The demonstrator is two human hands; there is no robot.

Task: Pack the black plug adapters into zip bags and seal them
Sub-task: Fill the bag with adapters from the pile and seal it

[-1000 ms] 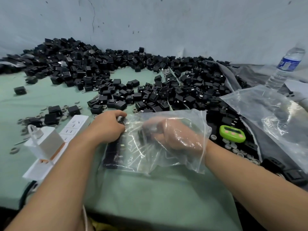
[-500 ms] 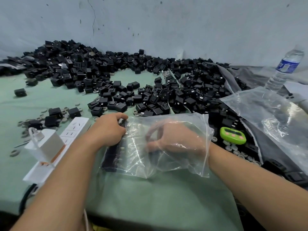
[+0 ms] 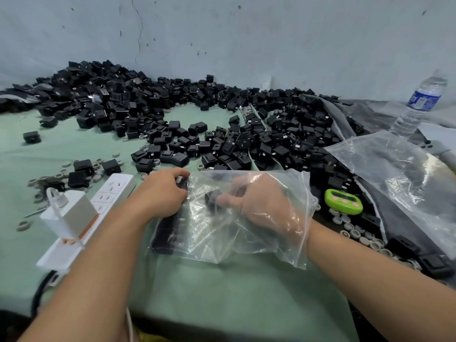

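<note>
A small packing workshop: a green cloth-covered worktop [image 3: 222,299] against a scuffed, cracked pale wall [image 3: 246,33], heaped with hundreds of loose black plug adapters [image 3: 172,134], clear plastic bags [image 3: 407,178] and a green digital timer [image 3: 343,202].

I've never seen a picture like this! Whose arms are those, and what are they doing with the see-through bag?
No machine here: a person wears a camera on their head, so you see their own two arms from above. On the green table lies a big pile of black plug adapters. The left hand grips the end of a clear zip bag. The right hand is inside the bag, pinching one adapter near a row of adapters already packed. A green timer sits nearby.
</note>
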